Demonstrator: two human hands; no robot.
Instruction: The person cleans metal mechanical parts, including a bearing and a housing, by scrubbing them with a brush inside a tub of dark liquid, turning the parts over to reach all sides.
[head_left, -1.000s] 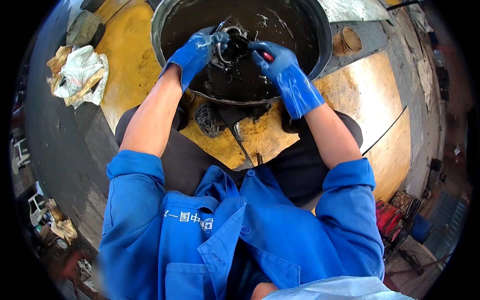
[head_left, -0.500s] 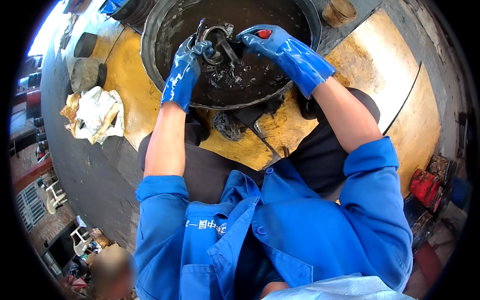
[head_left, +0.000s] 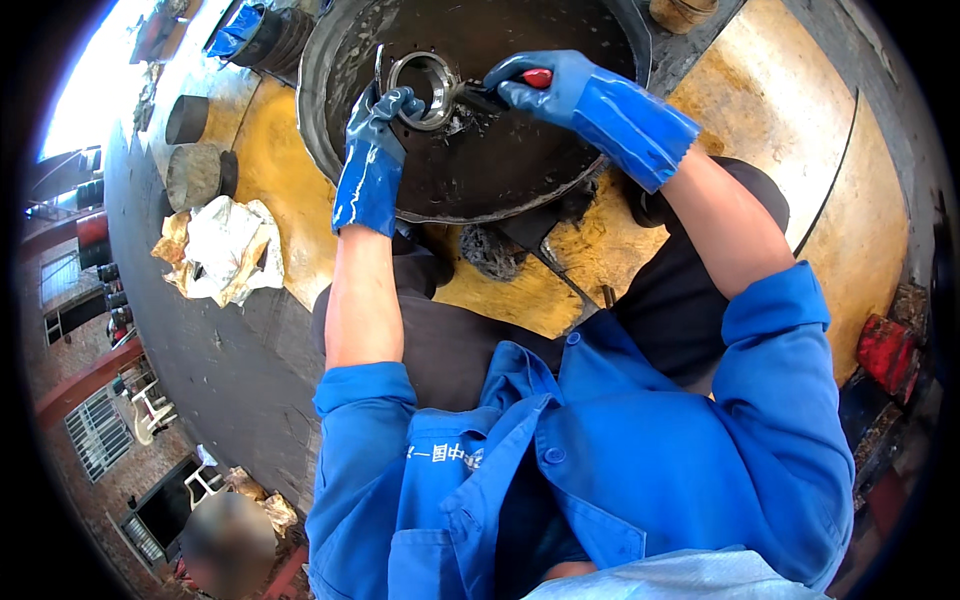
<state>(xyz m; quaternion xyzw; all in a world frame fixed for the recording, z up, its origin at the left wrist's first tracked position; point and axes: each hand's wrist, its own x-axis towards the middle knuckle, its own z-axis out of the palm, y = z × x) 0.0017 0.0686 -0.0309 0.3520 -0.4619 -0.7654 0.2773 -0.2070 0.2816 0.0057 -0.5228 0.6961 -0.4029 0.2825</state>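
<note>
Both of my hands wear wet blue rubber gloves over a round metal basin (head_left: 312, 110) of dark liquid. My left hand (head_left: 374, 150) grips a shiny metal ring (head_left: 438, 112) by its left side, holding it up above the liquid. In my right hand (head_left: 570, 95) is a brush with a red handle (head_left: 537, 77). Its dark head (head_left: 474, 97) meets the ring's right edge, and the fingers wrap the handle. Small splashes show on the liquid just below the ring.
A crumpled white and brown sack (head_left: 230, 250) lies on the dark floor at left, near two cylindrical containers (head_left: 195, 178). A grey scrubbing wad (head_left: 490, 252) sits below the basin. A small tin (head_left: 683, 14) stands beyond the basin at right. A blurred person (head_left: 228, 545) is at lower left.
The ring now faces me more squarely, and the brush head has shifted from across its opening to its right edge. The whole view has shifted slightly.
</note>
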